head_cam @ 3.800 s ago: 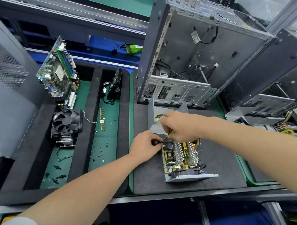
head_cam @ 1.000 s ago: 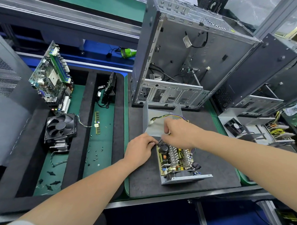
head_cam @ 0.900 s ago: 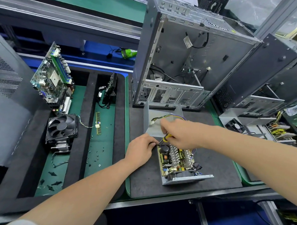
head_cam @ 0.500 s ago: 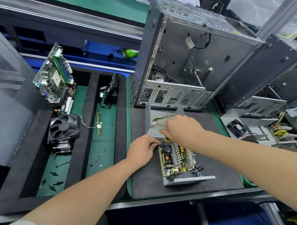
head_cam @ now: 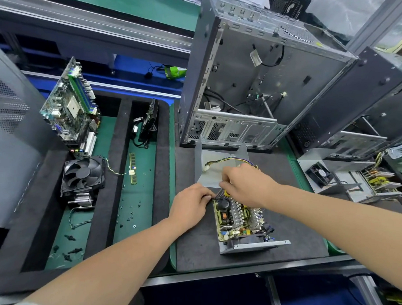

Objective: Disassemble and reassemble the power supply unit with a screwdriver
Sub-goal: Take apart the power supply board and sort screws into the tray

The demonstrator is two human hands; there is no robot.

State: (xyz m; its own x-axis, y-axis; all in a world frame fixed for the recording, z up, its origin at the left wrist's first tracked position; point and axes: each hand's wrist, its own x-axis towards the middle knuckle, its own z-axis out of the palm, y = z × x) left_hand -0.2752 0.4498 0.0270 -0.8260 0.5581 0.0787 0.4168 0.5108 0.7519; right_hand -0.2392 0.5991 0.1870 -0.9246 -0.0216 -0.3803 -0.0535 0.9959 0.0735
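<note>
Grey sheet metal and a yellow-green circuit board make up the power supply unit (head_cam: pixel 239 219). It lies open on the dark foam mat (head_cam: pixel 199 251), nearer to the mat's front edge than to its back edge. Its long axis runs from the front edge toward the back edge, turned only a little. The removed cover (head_cam: pixel 207 172) stands just behind it, with a bundle of coloured wires (head_cam: pixel 221 161) lying inside.

Both hands meet at the far end of the unit. The left hand (head_cam: pixel 189 204) is beside the far-left corner, and its bent fingers grip that corner, I think to keep the unit steady. The right hand (head_cam: pixel 247 185) comes from the right and hangs over the same end, its fingers closed around the screwdriver (head_cam: pixel 226 193). Only a small yellow piece of the handle shows below the hand, and the tip is hidden.

The work point seems to be at this far-left corner, between the two hands and directly below the right one. The right hand is therefore the nearer one for the tool. I judge the next move needs the shaft held steeply down into the corner while the left hand resists any sliding toward the cover.
</note>
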